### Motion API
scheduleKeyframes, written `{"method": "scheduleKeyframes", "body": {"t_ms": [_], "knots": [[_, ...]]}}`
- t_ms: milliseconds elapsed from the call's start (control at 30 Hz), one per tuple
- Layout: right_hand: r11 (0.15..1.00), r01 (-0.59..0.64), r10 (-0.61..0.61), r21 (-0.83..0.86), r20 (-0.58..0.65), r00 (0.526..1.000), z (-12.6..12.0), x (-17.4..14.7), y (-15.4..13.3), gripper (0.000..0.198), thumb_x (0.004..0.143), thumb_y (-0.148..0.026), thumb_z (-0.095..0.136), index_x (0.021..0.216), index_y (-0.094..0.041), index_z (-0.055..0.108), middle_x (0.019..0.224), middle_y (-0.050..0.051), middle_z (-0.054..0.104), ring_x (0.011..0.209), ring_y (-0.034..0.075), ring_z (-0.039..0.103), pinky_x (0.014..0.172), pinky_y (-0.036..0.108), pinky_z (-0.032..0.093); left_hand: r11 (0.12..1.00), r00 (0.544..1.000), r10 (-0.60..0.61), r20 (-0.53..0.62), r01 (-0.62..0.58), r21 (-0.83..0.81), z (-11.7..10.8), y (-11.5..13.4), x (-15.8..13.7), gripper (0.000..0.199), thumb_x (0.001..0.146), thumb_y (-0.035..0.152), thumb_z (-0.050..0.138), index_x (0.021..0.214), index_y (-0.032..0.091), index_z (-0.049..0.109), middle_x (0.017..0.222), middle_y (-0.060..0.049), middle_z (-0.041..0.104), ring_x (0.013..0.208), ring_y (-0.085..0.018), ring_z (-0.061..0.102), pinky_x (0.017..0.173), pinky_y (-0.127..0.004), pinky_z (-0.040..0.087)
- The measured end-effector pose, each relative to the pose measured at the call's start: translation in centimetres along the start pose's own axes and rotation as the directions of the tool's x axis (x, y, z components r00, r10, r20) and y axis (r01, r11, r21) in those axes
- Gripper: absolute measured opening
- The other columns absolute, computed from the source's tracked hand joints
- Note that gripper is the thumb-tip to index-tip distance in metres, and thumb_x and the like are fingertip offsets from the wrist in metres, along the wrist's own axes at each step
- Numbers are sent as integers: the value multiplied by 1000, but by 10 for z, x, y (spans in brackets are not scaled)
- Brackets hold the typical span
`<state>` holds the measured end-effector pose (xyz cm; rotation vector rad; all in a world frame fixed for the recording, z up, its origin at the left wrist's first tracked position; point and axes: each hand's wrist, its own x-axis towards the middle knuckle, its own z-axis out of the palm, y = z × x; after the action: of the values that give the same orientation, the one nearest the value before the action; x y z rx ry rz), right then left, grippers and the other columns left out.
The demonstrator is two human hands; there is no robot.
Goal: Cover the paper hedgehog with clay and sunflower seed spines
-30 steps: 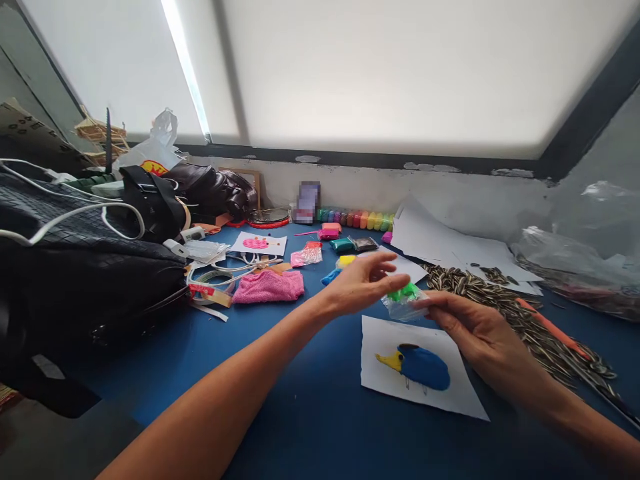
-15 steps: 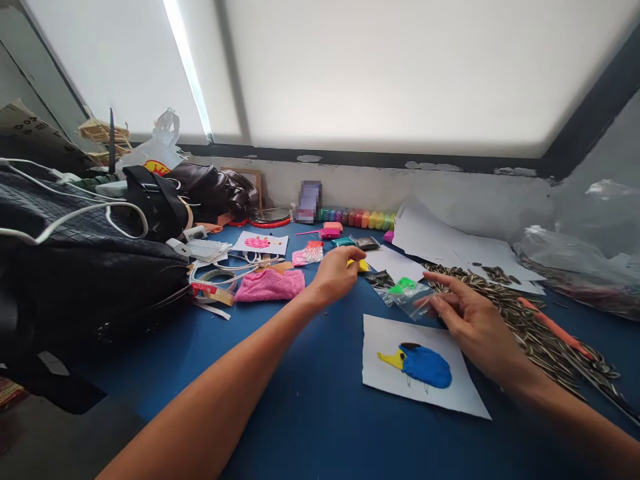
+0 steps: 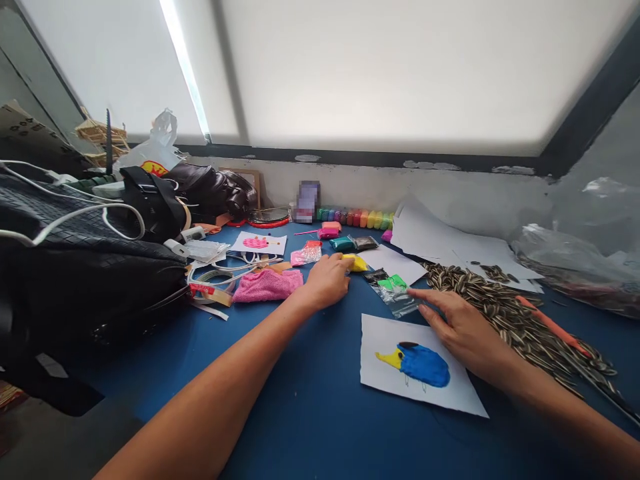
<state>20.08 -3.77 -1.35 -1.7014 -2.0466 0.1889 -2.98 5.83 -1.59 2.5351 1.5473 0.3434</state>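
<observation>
Now: Two Hands, Two Clay Packets

Your left hand (image 3: 327,280) pinches one soft yellow clay packet (image 3: 358,263) on the blue table (image 3: 310,400). Your right hand (image 3: 463,330) lies flat, fingers loose, its fingertip touching one crinkly clear bag of green clay (image 3: 395,288) above one white paper sheet (image 3: 380,373) bearing a smooth blue clay shape.

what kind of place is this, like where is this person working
Probably a home craft corner by a window: a blue table strewn with coloured clay packets, a clay bird picture on paper, and handbags piled at the side.
</observation>
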Motion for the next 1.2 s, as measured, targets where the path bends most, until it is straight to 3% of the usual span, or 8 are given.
{"method": "scheduleKeyframes", "body": {"t_ms": [367, 667, 867, 900, 967, 1067, 1133, 1200], "knots": [[992, -21, 19, -125, -16, 1000, 6, 0, 12, 51, 91, -36, 42, 131, -14, 64, 143, 19, 55, 134, 38, 48, 108, 60, 39, 989, 997, 58, -45, -51, 142, 3, 7, 1, 44, 91, 18, 48, 135, 15, 49, 142, -16, 46, 122, -29, 52, 101, -41, 40], [992, 42, -49, -120, -59, 997, -5, -11, 2, 47, 93, -42, 42, 125, -18, 68, 144, 16, 54, 133, 38, 49, 102, 61, 45, 995, 989, -10, -148, 24, 96, 10, 6, 10, 24, 91, 15, 53, 114, 16, 59, 112, -13, 60, 98, -27, 63, 82, -37, 49], [994, 95, -102, -55, -148, 984, -13, -18, -4, 43, 93, -44, 47, 118, -19, 70, 139, 15, 59, 130, 36, 53, 101, 58, 47, 992, 944, 55, -325, -89, -91, -13, 11, 5, 35, 95, 15, 49, 129, 19, 49, 128, -10, 56, 120, -23, 53, 104, -40, 40], [996, 86, -89, -26, -158, 983, -15, -19, -6, 42, 93, -45, 48, 117, -19, 70, 138, 14, 60, 129, 35, 54, 101, 57, 47, 926, 923, 43, -383, -180, -331, -18, 14, 4, 36, 94, 14, 50, 129, 17, 49, 130, -12, 55, 120, -22, 53, 104, -39, 41], [997, 49, -39, 54, -174, 984, -20, -20, -10, 41, 92, -48, 49, 115, -21, 70, 133, 12, 64, 126, 33, 56, 101, 54, 47, 544, 950, 21, -312, -273, -794, -25, 22, -1, 34, 97, 20, 45, 130, 16, 47, 123, -14, 59, 110, -21, 59, 94, -36, 49], [983, -35, 67, 180, -170, 983, -29, -22, -17, 42, 91, -54, 50, 114, -24, 70, 122, 9, 70, 115, 30, 64, 95, 48, 51, -89, 982, 188, -37, -20, -996, -29, 36, -10, 32, 96, 19, 42, 126, 14, 48, 119, -15, 60, 99, -20, 64, 86, -37, 54], [967, -88, 130, 239, -165, 978, -34, -24, -22, 44, 90, -56, 51, 115, -25, 69, 115, 8, 73, 106, 29, 68, 88, 43, 55, -247, 953, 294, 68, 145, -958, -29, 45, -15, 30, 96, 25, 44, 120, 11, 52, 110, -15, 63, 90, -19, 66, 82, -36, 54], [949, -119, 174, 292, -167, 971, -38, -26, -27, 43, 90, -57, 53, 114, -25, 70, 113, 6, 73, 102, 27, 68, 84, 39, 56, -230, 927, 358, 111, 203, -952, -27, 51, -20, 32, 95, 34, 51, 116, 10, 56, 102, -13, 63, 82, -17, 66, 76, -33, 54]]}}
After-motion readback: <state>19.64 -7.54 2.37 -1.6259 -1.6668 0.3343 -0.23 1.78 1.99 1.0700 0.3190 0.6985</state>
